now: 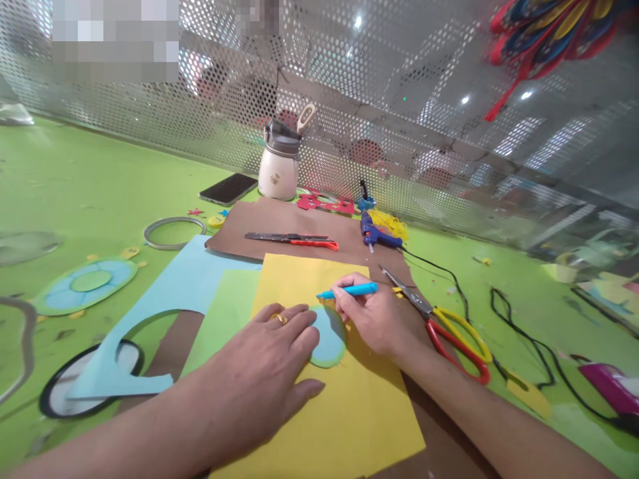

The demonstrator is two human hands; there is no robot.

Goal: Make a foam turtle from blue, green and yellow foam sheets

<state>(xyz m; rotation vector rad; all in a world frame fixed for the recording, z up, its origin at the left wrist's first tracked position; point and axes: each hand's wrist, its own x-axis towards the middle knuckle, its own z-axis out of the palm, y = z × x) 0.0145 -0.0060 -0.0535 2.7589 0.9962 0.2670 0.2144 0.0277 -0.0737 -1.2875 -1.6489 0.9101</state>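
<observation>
Under my hands lies a yellow sheet (349, 426), with a light blue disc edged in green (329, 338) on top of it. My left hand (272, 362), wearing a ring, rests flat with its fingers on the left part of the disc. Between the fingers of my right hand (369, 316) is a blue marker (355, 290), its tip near the disc's upper edge. I cannot tell whether the tip touches the paper. A green sheet (219, 313) and a cut light blue sheet (164, 286) lie to the left.
Scissors (434, 319) lie right of my right hand. A utility knife (294, 239) and a blue glue gun (377, 234) rest on brown board (239, 223). Behind stand a white jug (278, 169) and a phone (228, 189). At left is a paper turtle shape (87, 286).
</observation>
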